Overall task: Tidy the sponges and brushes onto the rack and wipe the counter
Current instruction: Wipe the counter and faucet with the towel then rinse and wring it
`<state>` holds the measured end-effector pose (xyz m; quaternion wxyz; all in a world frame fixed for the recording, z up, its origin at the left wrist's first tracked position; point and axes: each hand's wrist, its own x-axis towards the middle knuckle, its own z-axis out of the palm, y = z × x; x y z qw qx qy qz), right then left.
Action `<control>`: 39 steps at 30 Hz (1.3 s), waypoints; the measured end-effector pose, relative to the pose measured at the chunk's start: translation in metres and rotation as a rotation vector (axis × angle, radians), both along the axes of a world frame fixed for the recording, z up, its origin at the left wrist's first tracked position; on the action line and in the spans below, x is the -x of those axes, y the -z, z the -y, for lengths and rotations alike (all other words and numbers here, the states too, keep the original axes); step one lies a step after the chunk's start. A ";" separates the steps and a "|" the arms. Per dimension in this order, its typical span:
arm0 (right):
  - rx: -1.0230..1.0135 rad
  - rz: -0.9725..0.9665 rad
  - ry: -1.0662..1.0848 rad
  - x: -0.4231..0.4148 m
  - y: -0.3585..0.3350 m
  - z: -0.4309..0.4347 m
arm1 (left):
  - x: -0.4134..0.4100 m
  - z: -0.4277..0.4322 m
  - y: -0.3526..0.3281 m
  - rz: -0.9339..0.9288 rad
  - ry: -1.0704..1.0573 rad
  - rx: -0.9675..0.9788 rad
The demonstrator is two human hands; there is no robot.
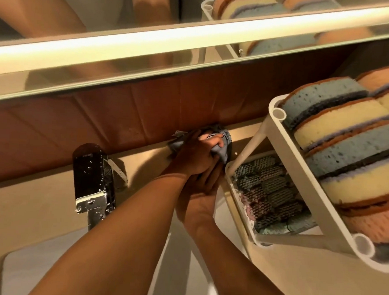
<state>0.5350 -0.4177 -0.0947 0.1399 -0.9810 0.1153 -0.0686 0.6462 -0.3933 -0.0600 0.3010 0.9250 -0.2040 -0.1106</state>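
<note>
I had the left hand (195, 156) closed around a bunched grey cloth (223, 149), pressed down where the table (37, 206) met the brown wall (122, 120). The right hand (197, 202) lay just behind and under it; its fingertips were hidden, so I could not tell whether it gripped anything. The cloth sat ahead of both hands, the left one nearer, with the white rack (326, 208) just beside it to the right. Sponges (340, 124) filled the upper tier and mesh scrubbing pads (273, 188) the lower. To my eye, unwiped table ran leftward toward the chrome tap (91, 182).
</note>
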 end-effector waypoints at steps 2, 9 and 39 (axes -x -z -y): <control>-0.013 -0.069 -0.017 -0.003 0.000 0.001 | 0.000 -0.002 0.003 -0.053 -0.012 0.056; 0.061 -0.154 -0.184 0.012 -0.008 0.014 | 0.015 -0.016 0.009 -0.108 -0.106 0.135; -0.331 -0.436 -0.570 0.167 -0.081 0.077 | 0.237 -0.042 -0.074 -0.370 -0.348 0.020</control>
